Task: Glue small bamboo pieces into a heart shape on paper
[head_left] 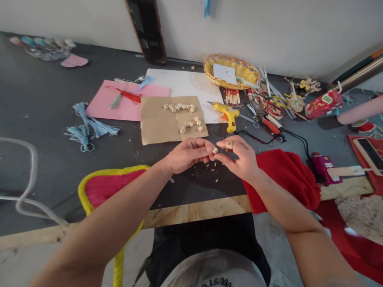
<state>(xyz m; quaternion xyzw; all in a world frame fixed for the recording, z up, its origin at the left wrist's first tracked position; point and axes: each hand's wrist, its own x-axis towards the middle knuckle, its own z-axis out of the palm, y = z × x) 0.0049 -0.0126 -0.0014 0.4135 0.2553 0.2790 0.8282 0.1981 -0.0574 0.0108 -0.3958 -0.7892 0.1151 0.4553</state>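
Over the dark tabletop, my left hand (196, 153) is closed, pinching a small cluster of short pale wooden pieces (215, 150) between thumb and fingers. My right hand (239, 155) meets it from the other side, its fingers curled and its thumb and forefinger tips at the cluster. Whether a further tiny piece sits in those fingertips is too small to tell. Just beyond lies a brown cardboard sheet (167, 125) bearing several similar wooden clusters (179, 107). Loose wooden bits (217, 180) are scattered beneath my hands.
A yellow glue gun (229, 114) lies right of the cardboard, its black cord (257, 139) trailing right. Behind stand a wicker basket (206, 71) and a leaning phone (148, 32). Red cloth (284, 175) lies under my right forearm; blue tassels (98, 125) and a yellow-edged fly swatter (110, 185) are left.
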